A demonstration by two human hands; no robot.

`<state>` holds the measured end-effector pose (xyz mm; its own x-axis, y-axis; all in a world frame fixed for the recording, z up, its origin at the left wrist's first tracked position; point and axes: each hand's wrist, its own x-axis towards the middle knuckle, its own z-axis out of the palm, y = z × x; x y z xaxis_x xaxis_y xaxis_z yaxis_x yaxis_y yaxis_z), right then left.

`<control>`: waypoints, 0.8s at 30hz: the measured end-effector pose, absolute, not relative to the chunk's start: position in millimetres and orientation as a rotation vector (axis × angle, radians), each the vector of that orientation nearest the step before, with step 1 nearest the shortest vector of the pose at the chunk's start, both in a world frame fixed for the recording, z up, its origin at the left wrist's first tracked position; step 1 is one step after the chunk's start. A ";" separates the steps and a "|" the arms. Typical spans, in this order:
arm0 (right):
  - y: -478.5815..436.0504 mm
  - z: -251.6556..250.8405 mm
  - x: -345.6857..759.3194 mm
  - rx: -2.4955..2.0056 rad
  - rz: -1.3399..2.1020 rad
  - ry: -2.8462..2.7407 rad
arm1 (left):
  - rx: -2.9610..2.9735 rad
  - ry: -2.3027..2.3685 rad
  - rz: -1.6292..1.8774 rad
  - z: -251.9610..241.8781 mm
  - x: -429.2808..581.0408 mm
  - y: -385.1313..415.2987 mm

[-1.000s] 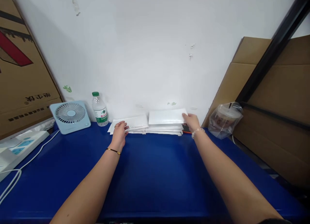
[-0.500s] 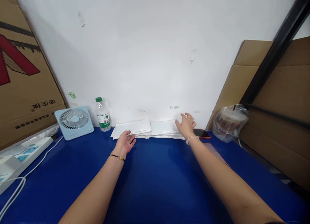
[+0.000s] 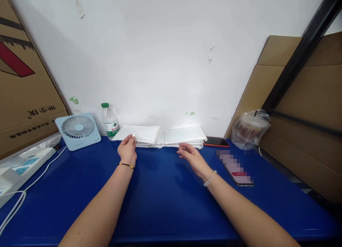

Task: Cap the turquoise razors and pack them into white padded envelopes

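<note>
Two low stacks of flat white packets in clear plastic lie side by side against the wall. My left hand point(image 3: 127, 149) pinches the near edge of the top white packet point(image 3: 144, 133) of the left stack, which is tilted up a little. The thumb lies over the edge and the other fingers are partly hidden. In front of the right stack point(image 3: 184, 133), my right hand point(image 3: 192, 158) hovers over the table with its fingers apart and nothing in them.
On the blue table point(image 3: 160, 200), a fan point(image 3: 78, 131), a water bottle point(image 3: 109, 122) and a power strip point(image 3: 32, 165) stand left. Right are a black phone point(image 3: 216, 142), a second phone point(image 3: 235, 168) and a bagged drink cup point(image 3: 251, 129). Cardboard point(image 3: 299, 115) leans at the right.
My left hand has closed on the left stack's top packet and lifted its near edge. My right hand has come off the right stack, moving left and toward me. The view has shifted slightly.
</note>
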<state>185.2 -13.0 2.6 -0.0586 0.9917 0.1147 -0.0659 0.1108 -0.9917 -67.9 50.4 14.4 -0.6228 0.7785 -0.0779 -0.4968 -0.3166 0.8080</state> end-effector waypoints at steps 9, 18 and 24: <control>-21.3 14.9 174.8 -0.523 1.602 -0.826 | 0.692 0.636 1.784 33.5 6.3 -4.3; -17.8 -7.4 171.4 -0.621 1.901 -0.653 | 0.831 0.393 1.546 58.5 12.7 -15.4; -14.0 -11.9 164.4 -0.645 1.897 -0.329 | 1.103 0.547 1.589 83.5 50.0 -13.3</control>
